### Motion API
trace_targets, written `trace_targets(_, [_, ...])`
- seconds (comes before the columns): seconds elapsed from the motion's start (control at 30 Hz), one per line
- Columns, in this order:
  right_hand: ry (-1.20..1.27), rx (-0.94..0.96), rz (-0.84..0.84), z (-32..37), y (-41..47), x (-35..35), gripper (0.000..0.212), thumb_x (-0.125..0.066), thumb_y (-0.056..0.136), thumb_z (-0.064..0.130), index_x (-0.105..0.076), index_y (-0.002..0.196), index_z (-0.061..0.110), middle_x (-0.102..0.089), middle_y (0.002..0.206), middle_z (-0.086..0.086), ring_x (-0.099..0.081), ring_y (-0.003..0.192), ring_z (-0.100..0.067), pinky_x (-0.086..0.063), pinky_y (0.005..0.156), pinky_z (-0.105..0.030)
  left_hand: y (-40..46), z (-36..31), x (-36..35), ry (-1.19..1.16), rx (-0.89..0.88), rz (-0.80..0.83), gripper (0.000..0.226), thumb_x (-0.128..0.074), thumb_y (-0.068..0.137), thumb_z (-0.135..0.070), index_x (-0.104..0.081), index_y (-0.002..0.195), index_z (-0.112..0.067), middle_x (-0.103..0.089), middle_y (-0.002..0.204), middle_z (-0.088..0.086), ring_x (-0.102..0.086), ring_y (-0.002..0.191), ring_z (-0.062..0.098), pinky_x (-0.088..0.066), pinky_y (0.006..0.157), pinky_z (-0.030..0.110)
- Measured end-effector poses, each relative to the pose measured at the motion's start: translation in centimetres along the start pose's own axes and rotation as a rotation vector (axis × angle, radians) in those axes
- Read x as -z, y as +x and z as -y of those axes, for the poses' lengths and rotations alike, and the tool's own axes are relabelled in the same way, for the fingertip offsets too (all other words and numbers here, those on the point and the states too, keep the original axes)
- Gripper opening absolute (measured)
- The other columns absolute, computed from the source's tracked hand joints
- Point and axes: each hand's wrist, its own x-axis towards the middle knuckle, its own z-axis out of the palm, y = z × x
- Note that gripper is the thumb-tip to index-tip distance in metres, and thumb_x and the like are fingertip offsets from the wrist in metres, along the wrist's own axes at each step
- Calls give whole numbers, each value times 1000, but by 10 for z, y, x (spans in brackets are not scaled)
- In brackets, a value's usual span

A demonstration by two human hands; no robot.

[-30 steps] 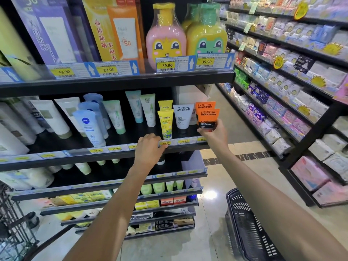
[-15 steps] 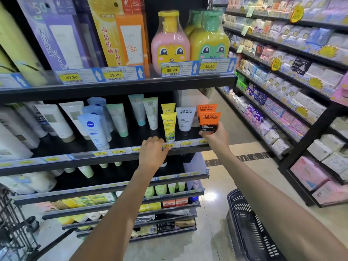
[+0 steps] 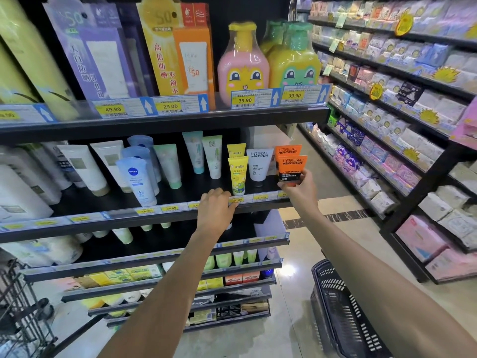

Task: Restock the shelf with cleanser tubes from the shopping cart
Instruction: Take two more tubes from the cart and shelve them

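My right hand (image 3: 299, 188) grips an orange-and-black L'Oréal Men Expert cleanser tube (image 3: 291, 167) at its lower end, holding it upright at the right end of the middle shelf (image 3: 180, 192). A second orange tube (image 3: 287, 150) stands just behind it, and a white L'Oréal tube (image 3: 259, 164) stands to its left. My left hand (image 3: 215, 209) rests on the shelf's front rail by a price label, below a yellow tube (image 3: 237, 175). Further left stand a Nivea tube (image 3: 136, 180) and several other tubes.
A black shopping basket (image 3: 343, 313) sits on the floor at lower right. A metal cart's frame (image 3: 18, 306) shows at lower left. Above, the upper shelf (image 3: 165, 122) carries sunscreen boxes and cartoon bottles. A second aisle rack (image 3: 413, 125) of packets runs along the right.
My right hand has kept the orange tube at the shelf's right end, shifting it only slightly. My left hand stays on the rail. The view has tilted a little.
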Motion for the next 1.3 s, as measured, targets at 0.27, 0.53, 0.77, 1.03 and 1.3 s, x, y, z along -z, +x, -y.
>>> trace_targets(0.27, [-343,95,-97,-15,-63,7,65,-70,97,36,-41,150,13,-49,144,-5,-50,131,-20,-46,108,-40,-15,3,16,-117,-26,19,34,-71,95,-28,-65,124,-10,-66,116,7,-58,111,28,-48,100,41])
trace_targets(0.53, [-624,443,217,-3,-134,-16,53,-58,103,39,-52,147,11,-56,139,-7,-50,130,-26,-45,106,-37,-97,20,38,-49,34,-15,50,-63,101,-33,-54,143,-9,-55,139,10,-49,132,31,-40,113,43])
trace_targets(0.77, [-724,744,404,5,-206,-51,50,-47,103,46,-64,138,14,-64,137,-12,-58,130,-30,-47,108,-39,-214,55,72,38,220,-11,47,-57,103,-40,-61,137,-7,-65,128,13,-59,119,35,-47,103,46])
trace_targets(1.03, [-754,809,811,23,-327,-112,53,-41,109,47,-43,156,23,-38,163,-5,-31,151,-26,-28,122,-40,-382,108,114,63,615,-2,45,-60,100,-38,-64,133,-8,-66,124,16,-60,114,41,-47,99,47])
trace_targets(1.3, [-665,1006,1033,61,-456,-196,46,-51,106,33,-50,150,18,-52,149,-8,-43,141,-30,-38,115,-42,-505,157,165,138,857,-31,46,-52,104,-44,-59,137,-13,-61,133,11,-57,119,36,-43,101,43])
